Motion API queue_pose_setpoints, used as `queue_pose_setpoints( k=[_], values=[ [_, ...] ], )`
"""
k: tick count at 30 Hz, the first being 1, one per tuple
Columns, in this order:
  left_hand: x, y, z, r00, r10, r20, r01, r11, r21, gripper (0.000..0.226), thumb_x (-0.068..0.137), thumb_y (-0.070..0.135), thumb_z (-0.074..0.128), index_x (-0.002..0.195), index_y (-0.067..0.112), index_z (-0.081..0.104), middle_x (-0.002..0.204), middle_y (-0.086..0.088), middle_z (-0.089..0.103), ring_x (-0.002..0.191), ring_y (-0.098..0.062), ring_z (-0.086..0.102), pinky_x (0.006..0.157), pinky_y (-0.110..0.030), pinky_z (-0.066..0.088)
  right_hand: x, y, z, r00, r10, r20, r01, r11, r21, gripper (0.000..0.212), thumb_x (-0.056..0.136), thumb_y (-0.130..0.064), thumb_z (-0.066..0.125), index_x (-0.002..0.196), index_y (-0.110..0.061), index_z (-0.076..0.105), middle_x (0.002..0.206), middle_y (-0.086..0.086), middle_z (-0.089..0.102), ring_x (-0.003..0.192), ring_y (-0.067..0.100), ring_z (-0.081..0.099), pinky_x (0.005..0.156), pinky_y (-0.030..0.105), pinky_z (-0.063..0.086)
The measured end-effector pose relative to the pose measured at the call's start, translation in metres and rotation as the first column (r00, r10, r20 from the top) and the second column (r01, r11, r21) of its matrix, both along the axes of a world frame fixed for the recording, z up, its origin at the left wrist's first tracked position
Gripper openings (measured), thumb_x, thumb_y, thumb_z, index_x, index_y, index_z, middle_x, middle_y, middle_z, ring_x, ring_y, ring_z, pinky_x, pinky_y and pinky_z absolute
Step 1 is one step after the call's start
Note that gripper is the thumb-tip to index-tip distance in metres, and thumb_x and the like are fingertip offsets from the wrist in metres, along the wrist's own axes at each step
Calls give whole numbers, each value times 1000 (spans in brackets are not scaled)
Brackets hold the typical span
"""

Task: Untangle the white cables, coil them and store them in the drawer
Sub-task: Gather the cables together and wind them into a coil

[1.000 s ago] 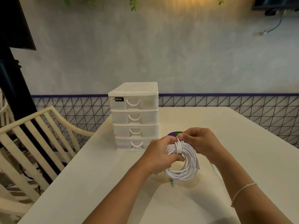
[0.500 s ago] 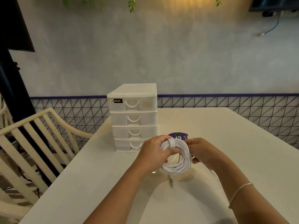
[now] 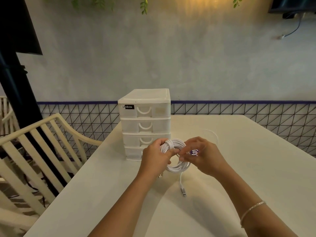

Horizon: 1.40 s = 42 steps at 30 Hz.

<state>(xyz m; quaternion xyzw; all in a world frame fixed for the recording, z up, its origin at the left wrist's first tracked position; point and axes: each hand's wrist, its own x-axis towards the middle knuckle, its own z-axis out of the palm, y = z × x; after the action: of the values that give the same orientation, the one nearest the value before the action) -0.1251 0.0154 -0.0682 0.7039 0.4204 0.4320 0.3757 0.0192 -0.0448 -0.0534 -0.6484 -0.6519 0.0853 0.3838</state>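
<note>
two hands (image 3: pixel 179 156) gripping one coiled white cable (image 3: pixel 177 166), one four-drawer unit (image 3: pixel 145 124)

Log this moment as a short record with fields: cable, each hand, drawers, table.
cable: white cable wound into a coil, held above the table, one plug end hanging down
left hand: left hand grips the coil's left side
right hand: right hand pinches the coil's right side
drawers: white drawer unit behind the hands, every drawer in view closed
table: white table; a thin white cable loop lies behind the right hand
</note>
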Motion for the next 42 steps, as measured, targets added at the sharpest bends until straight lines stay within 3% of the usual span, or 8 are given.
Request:
queue_pose_setpoints(
  k=[15,20,23,26,30,37,40,42],
  values=[
    [2,0,4,933,-74,352,177,947,-269,34,76,16,75,106,8,60,68,-2,63,39,-5,49,44,-18,46,-21,-2,-7,932,-187,310,191,981,16,24,83,-53,57,101,-44,70,126,-7,53,117,15,41,94,31,33],
    [1,0,5,935,-81,345,164,962,-218,28,77,16,74,100,18,58,67,2,62,41,-6,49,44,-18,46,-25,4,-10,996,-91,-7,90,993,-76,30,63,-52,51,69,-35,74,129,-2,52,119,18,43,95,28,36],
    [0,2,4,949,-91,300,141,979,-147,32,75,16,76,103,25,61,79,3,64,52,-9,53,49,-21,48,-27,2,-2,939,-70,-338,47,996,-75,30,51,-44,52,58,-21,69,96,2,64,85,18,56,74,30,44],
    [-3,2,6,974,-143,173,155,986,-57,37,74,15,77,103,34,62,90,5,63,58,-7,55,50,-18,48,-19,-4,5,823,-40,-566,-68,983,-169,25,51,-27,54,59,-5,62,65,1,51,65,15,42,65,28,33],
    [-10,6,8,994,-101,-48,104,993,57,47,73,18,78,116,31,64,96,4,63,62,-5,54,58,-12,48,-6,-8,10,843,-41,-536,-101,967,-234,43,38,-27,57,68,4,58,72,8,46,74,19,37,73,33,29],
    [-17,10,10,990,-46,-130,50,998,31,43,75,18,77,116,23,64,88,2,62,52,-8,53,45,-7,41,17,-18,27,679,19,-734,-183,972,-144,7,54,-6,59,58,-2,57,69,16,61,69,26,57,64,27,50],
    [-20,12,8,985,-46,-164,49,999,16,39,76,23,77,112,23,64,83,5,62,49,-9,53,44,-7,39,29,-25,30,562,99,-821,-287,954,-82,21,74,11,56,64,-8,53,58,11,53,41,16,51,41,22,48],
    [-22,14,7,980,-34,-194,36,999,8,36,77,25,76,111,24,64,86,3,62,49,-10,53,43,-6,39,37,-30,34,508,120,-853,-284,958,-34,16,62,5,63,70,-8,58,60,9,42,26,7,31,31,15,34]
  ],
)
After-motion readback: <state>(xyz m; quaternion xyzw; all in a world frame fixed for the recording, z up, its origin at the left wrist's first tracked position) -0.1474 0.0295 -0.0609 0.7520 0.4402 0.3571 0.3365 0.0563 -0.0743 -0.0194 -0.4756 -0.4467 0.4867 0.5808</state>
